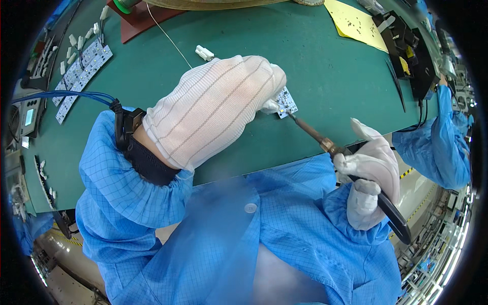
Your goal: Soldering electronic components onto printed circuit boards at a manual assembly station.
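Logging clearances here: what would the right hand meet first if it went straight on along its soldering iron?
Likely the white circuit board, met by the soldering iron in the right hand; whether they already touch is unclear.

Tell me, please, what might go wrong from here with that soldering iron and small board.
The soldering iron in the right hand has its tip at the small board, close to the gloved left hand, so a slip might burn it. Lingering heat could damage the board. The thin wire disappearing at the left hand might snag.
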Tool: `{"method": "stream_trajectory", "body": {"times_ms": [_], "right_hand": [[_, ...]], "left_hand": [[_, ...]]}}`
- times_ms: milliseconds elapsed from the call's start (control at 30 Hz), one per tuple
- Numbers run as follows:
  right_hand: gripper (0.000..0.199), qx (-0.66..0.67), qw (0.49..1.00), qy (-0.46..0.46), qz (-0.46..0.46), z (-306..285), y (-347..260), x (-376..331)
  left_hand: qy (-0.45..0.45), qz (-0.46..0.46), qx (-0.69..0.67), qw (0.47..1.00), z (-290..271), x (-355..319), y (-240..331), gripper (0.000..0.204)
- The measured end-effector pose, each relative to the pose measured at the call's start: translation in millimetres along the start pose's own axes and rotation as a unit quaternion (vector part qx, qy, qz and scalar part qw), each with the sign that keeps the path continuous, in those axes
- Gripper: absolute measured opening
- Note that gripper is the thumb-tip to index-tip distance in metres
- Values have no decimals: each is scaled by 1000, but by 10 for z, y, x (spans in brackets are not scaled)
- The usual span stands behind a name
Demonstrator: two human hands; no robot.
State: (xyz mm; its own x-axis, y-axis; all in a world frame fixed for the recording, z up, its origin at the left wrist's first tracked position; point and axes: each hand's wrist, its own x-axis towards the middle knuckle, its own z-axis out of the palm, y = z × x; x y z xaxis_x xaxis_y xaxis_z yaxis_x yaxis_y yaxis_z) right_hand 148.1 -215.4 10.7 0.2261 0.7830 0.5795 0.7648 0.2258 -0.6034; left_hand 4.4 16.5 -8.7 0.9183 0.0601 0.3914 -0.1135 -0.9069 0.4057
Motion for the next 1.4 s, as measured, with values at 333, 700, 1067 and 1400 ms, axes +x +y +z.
{"method": "stream_trajectory", "body": {"times_ms": [333,700,1067,1400], "right_hand": [[65,29,995,-80,43,-352,34,48],[41,4,965,251,68,-102,856,867],[53,-41,964,240,107,-73,656,525],[47,97,971,208,60,73,293,-257]], "left_hand": [[30,16,6,999,35,-58,-63,15],[6,-23,-16,1000,-138,131,67,12],[-32,-34,-54,997,-222,130,-42,11],[-14,-9,-18,1000,-92,62,54,17]]}}
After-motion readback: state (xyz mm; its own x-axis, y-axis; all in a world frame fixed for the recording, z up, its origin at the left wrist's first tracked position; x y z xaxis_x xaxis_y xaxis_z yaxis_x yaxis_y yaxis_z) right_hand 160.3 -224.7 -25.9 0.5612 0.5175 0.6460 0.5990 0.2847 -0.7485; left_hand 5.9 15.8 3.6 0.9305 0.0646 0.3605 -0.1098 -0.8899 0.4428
